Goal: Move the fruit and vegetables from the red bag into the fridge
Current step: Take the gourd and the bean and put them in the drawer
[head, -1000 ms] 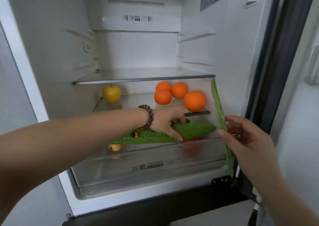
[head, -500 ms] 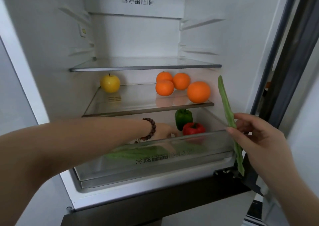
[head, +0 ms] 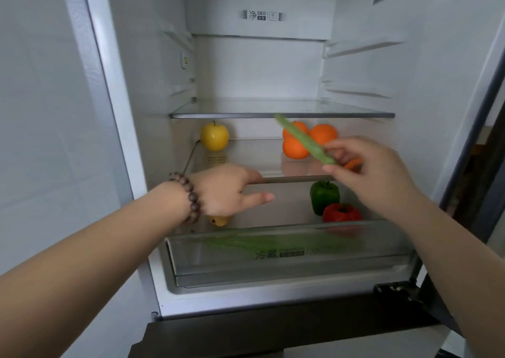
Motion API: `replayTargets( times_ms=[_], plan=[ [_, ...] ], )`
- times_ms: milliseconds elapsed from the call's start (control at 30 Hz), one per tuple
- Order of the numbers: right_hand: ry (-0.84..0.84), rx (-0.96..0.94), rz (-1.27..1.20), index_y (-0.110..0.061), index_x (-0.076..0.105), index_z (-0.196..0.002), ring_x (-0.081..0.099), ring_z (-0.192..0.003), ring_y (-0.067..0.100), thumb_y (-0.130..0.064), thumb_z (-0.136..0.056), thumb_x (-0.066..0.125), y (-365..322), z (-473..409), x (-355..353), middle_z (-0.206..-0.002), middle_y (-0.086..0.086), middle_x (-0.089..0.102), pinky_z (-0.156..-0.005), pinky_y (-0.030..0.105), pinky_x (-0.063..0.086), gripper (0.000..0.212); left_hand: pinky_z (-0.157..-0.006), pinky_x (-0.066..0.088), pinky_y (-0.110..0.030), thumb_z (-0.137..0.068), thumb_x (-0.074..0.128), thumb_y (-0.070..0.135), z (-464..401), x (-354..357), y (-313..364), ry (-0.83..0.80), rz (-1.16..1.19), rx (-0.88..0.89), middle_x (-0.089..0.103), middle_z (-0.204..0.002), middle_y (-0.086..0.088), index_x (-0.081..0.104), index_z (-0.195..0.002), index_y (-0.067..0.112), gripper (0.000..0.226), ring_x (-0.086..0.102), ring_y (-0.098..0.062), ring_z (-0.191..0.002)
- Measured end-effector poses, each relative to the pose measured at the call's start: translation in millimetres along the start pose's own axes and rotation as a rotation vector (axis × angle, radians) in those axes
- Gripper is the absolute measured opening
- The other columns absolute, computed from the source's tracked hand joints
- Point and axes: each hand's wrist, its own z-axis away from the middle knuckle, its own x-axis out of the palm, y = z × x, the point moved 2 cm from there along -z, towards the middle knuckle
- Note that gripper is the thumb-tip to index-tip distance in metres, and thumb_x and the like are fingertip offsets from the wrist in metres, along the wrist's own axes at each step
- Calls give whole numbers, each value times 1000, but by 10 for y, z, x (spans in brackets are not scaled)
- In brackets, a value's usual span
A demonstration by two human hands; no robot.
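— What have your fingers got just now?

— Your right hand [head: 374,174] pinches a long flat green bean pod [head: 303,139] between thumb and fingertips; the pod slants up and to the left, across the front of the oranges [head: 296,147]. Your left hand [head: 226,191], with a bead bracelet [head: 188,196] on the wrist, grips nothing: its fingers are loose and spread, reaching in over the crisper drawer [head: 287,264], the index finger close along the front edge of the lower glass shelf [head: 246,155].

— And around your hands?

— You face the open fridge [head: 259,65], white inside. The lower shelf carries a yellow apple [head: 214,137] at the left and the oranges at the right, well apart. The upper glass shelf [head: 281,109] bears nothing visible. Beneath the lower shelf, a green pepper [head: 323,196] stands behind a red pepper [head: 341,212], the two touching, at the right of the drawer space. A small yellowish fruit [head: 220,219] shows just under your left wrist; what it is cannot be told.

— The drawer itself?

— Clear plastic, pulled forward, printed lettering on its front. Through the wall you see a long green vegetable [head: 262,244] lying across it, blurred. The dark door edge [head: 475,144] runs down the right, and a pale wall [head: 41,111] stands to the left of the fridge.
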Motion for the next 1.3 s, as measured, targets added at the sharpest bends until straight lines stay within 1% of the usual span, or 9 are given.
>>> replayTargets(
  times_ms=[100,200,333,433,700,900,1000,1167,1300],
  plan=[
    [-355,-76,162,-23,66,-107,56,-82,13,-15,-78,72,79,-229,394,-88,-5,59,-76,34,49,31,-98,45,-34,-75,24,81,446,95,-74,84,-41,-68,55,-133,-3,37,-139,24,87,54,-18,-118],
    [-680,-124,284,-21,63,-110,57,-85,20,-17,-81,69,125,-290,810,-90,-3,58,-78,37,49,30,-105,40,-32,-76,19,80,725,291,-56,142,-130,-130,39,-146,5,25,-145,26,88,44,-14,-128],
    [-977,-182,441,-19,57,-116,52,-86,20,-19,-86,62,166,-330,1268,-95,-3,52,-71,30,41,30,-79,55,-34,-82,22,77,839,490,-114,360,-284,-163,63,-121,3,49,-131,23,78,63,-18,-104],
    [-1054,-202,492,-17,53,-117,48,-84,19,-22,-87,62,239,-424,1560,-95,-3,48,-68,29,36,32,-63,57,-32,-83,26,75,848,550,-128,447,-294,-197,69,-108,3,56,-124,20,75,68,-17,-88],
    [-1089,-180,534,-19,50,-119,53,-89,22,-24,-86,63,412,-555,1906,-110,5,56,-69,32,45,36,-47,46,-25,-79,31,76,840,566,-112,445,-230,-267,69,-91,11,63,-110,26,67,65,-13,-70],
    [-1153,-130,566,-20,33,-142,45,-124,28,-37,-88,60,332,-548,1793,-142,9,41,-102,36,40,63,-48,40,-20,-79,23,78,838,541,-104,434,-190,-254,66,-90,13,59,-107,31,65,62,-9,-71],
    [-1163,-48,481,-20,34,-143,43,-128,22,-46,-91,51,115,-501,1517,-146,5,41,-106,33,36,61,-53,45,-21,-79,17,78,844,558,-107,455,-184,-235,64,-96,13,54,-112,33,67,61,-8,-77],
    [-795,63,83,-26,45,-136,46,-124,5,-50,-88,52,-330,-107,958,-138,-6,50,-106,28,38,54,-56,53,-28,-78,14,77,837,622,-157,468,-163,-217,64,-97,10,56,-112,29,72,61,-10,-77],
    [-468,3,226,-33,37,-139,29,-133,2,-56,-87,45,-419,421,758,-145,-13,35,-108,23,26,58,-59,51,-25,-79,12,78,841,620,-155,497,-204,-190,62,-101,11,52,-112,30,71,60,-9,-81]
  ],
)
